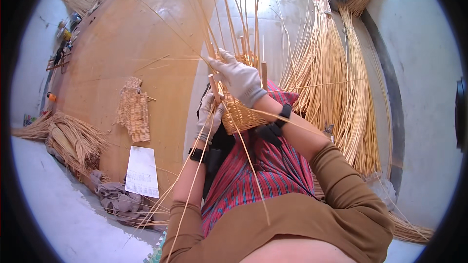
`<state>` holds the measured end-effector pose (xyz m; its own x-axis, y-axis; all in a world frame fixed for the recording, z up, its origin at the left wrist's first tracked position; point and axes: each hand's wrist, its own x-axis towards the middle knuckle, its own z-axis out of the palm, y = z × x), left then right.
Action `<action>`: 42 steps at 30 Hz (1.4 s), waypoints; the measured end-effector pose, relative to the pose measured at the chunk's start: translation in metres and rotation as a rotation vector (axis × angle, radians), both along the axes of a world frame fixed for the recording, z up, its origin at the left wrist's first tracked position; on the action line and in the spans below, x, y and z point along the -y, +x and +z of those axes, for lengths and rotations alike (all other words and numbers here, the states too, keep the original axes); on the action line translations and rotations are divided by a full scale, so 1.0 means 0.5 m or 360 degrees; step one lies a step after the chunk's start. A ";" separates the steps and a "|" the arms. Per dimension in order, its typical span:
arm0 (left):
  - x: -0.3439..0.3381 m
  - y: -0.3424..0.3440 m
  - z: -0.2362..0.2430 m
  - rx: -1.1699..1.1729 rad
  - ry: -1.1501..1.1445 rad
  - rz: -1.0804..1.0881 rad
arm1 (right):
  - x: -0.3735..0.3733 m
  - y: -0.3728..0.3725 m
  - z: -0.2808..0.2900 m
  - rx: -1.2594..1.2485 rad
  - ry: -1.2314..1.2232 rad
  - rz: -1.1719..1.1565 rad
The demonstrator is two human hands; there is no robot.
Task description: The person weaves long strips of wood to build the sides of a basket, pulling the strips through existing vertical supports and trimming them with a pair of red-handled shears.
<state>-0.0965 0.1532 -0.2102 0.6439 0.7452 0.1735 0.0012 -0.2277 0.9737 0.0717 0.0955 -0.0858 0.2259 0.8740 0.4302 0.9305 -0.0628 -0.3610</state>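
Both gloved hands work a half-woven wicker basket [240, 112] held on the lap, at picture centre. The right hand [240, 80] curls closed over its rim, gripping upright cane stakes [229, 14]. The left hand [209, 117] cups the basket's side at 9 o'clock, fingers loosely bent. Pale, smooth cane bundles [336, 83] lie at 2 o'clock; a flat woven panel [134, 112] and paper sheet [142, 171] lie on the floor at 8 o'clock.
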 end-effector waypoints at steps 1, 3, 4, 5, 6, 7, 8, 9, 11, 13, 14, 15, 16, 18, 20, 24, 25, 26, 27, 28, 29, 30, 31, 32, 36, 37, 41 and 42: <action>0.003 0.003 0.007 -0.0012 0.0031 0.0056 | -0.004 0.003 -0.003 -0.0103 0.0123 0.0043; 0.006 -0.004 0.017 0.0012 0.0007 0.0047 | -0.008 0.006 -0.017 -0.0310 0.0333 0.0156; 0.008 -0.009 0.015 0.0028 -0.0019 0.0055 | 0.001 0.008 -0.023 -0.0504 0.0192 0.0139; -0.006 -0.010 0.008 -0.0032 0.0067 0.0040 | 0.018 0.010 -0.026 -0.0694 0.0047 0.0115; -0.010 -0.007 0.010 -0.0063 0.0160 0.0016 | 0.036 0.008 -0.028 -0.0881 -0.0095 0.0066; -0.014 -0.002 0.026 -0.0096 0.0261 -0.0007 | 0.041 0.010 -0.041 -0.0893 -0.0016 0.0148; -0.016 0.001 0.043 -0.0128 0.0363 -0.0033 | 0.047 0.012 -0.056 -0.0906 0.0054 0.0232; -0.020 -0.003 0.072 -0.0240 0.0434 -0.0064 | 0.048 0.009 -0.056 -0.1034 0.0074 0.0268; -0.038 -0.006 0.069 -0.0241 0.0176 -0.0295 | 0.054 0.006 -0.056 -0.1290 0.0117 0.0329; -0.044 -0.014 0.076 -0.0152 0.0034 -0.0348 | 0.050 0.001 -0.072 -0.1468 0.0288 0.0441; -0.037 -0.016 0.075 -0.0078 0.0044 -0.0305 | 0.054 0.001 -0.083 -0.1552 0.0372 0.0491; -0.029 -0.016 0.067 0.0001 0.0043 -0.0265 | 0.076 -0.009 -0.077 -0.1569 0.0430 0.0298; -0.024 -0.023 0.060 0.0067 0.0039 -0.0215 | 0.097 -0.022 -0.071 -0.1596 0.0486 0.0119; -0.024 -0.023 0.048 0.0053 0.0070 -0.0173 | 0.154 -0.017 -0.114 -0.1856 0.0454 -0.0363; -0.020 -0.013 0.040 0.0067 0.0098 -0.0153 | 0.207 -0.028 -0.178 -0.1801 0.0404 -0.0548; -0.031 0.010 0.010 0.0002 0.0180 -0.0222 | 0.210 -0.065 -0.155 -0.1170 0.0281 -0.0392; -0.017 0.013 0.015 0.0039 0.0061 -0.0170 | 0.178 -0.054 -0.126 -0.0955 0.0308 -0.0380; -0.033 0.004 -0.018 0.0008 0.0098 -0.0123 | 0.135 -0.044 -0.128 -0.0695 0.0380 -0.0225; -0.037 0.007 -0.007 0.0016 0.0148 -0.0197 | 0.116 -0.029 -0.123 -0.0548 -0.0211 -0.0172; -0.035 -0.003 -0.012 -0.0012 0.0172 -0.0137 | 0.102 -0.030 -0.087 -0.0486 -0.0704 -0.0134; -0.037 -0.001 -0.033 0.0013 0.0092 -0.0111 | 0.086 -0.038 -0.078 -0.0534 -0.0822 -0.0241; -0.035 0.001 -0.046 0.0086 -0.0044 -0.0138 | 0.074 -0.045 -0.074 -0.0593 -0.0963 -0.0343; -0.026 -0.001 -0.055 0.0154 -0.0187 -0.0165 | 0.071 -0.044 -0.077 -0.0588 -0.0914 -0.0291; -0.023 -0.004 -0.062 0.0166 -0.0202 -0.0147 | 0.063 -0.039 -0.083 -0.0582 -0.0866 -0.0230; 0.030 0.014 0.002 0.0285 -0.0317 -0.0192 | 0.069 -0.034 -0.083 -0.0642 -0.0872 -0.0295; 0.031 0.009 -0.010 0.0224 -0.0296 -0.0166 | 0.056 -0.028 -0.108 -0.0585 -0.0932 -0.0238; 0.031 0.018 0.027 0.0205 -0.0185 -0.0100 | 0.035 -0.024 -0.132 -0.0510 -0.1024 -0.0249; 0.030 0.017 0.049 0.0175 -0.0134 -0.0032 | 0.045 -0.027 -0.133 -0.0618 -0.0804 -0.0257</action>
